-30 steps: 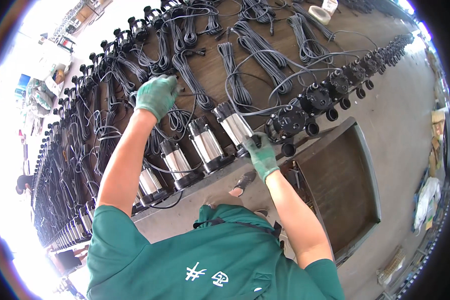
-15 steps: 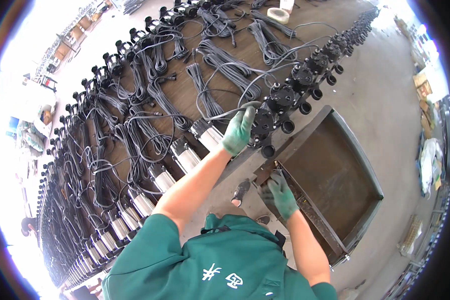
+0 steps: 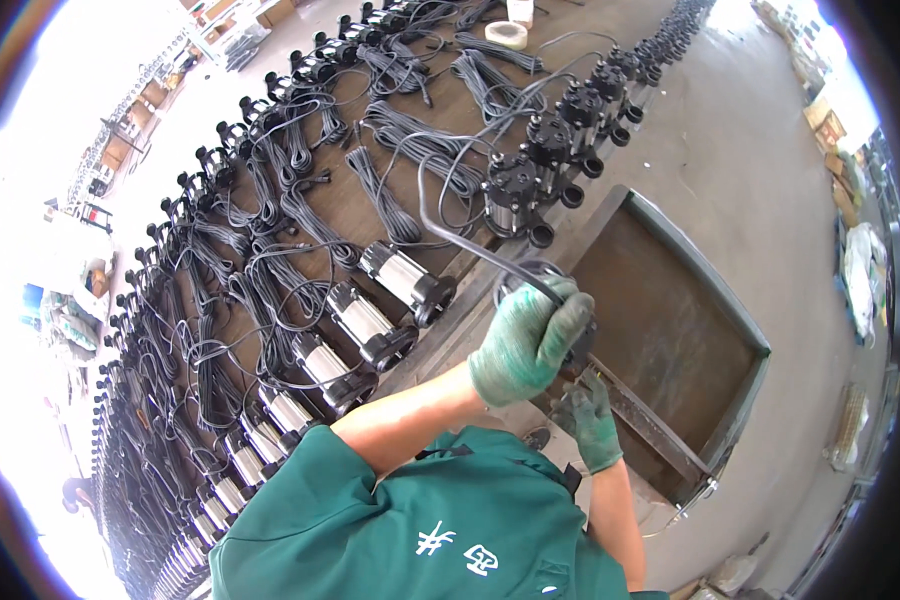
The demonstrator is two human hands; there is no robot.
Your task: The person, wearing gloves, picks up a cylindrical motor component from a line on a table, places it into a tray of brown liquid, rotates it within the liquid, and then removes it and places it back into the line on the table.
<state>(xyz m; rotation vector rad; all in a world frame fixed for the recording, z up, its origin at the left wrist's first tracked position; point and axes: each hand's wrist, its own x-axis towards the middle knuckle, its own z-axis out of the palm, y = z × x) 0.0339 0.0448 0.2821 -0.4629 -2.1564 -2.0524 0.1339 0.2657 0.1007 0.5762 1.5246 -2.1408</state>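
Observation:
My left hand (image 3: 532,345), in a green-coated work glove, is closed around a submersible pump (image 3: 580,348) with a black end. The hand covers most of it. A dark cable (image 3: 475,246) runs from the pump back over the table. The pump is held over the near left corner of a metal tray (image 3: 660,290). Just below it my right hand (image 3: 592,425), gloved too, has its fingers bent beside a rusty metal bar (image 3: 650,430) on the tray. Whether it holds anything is hidden. To the left lie several similar pumps (image 3: 400,272) with silver bodies.
The long brown table (image 3: 315,235) carries rows of pumps and bundled dark cables (image 3: 385,195). Upright black pumps (image 3: 513,190) line its right edge. A roll of pale tape (image 3: 507,36) lies at the far end. Grey floor (image 3: 730,190) stretches beyond the tray.
My left hand has lifted a pump off the table edge and brought it right and nearer, over the tray corner, its cable trailing. My right hand has shifted slightly right and nearer.

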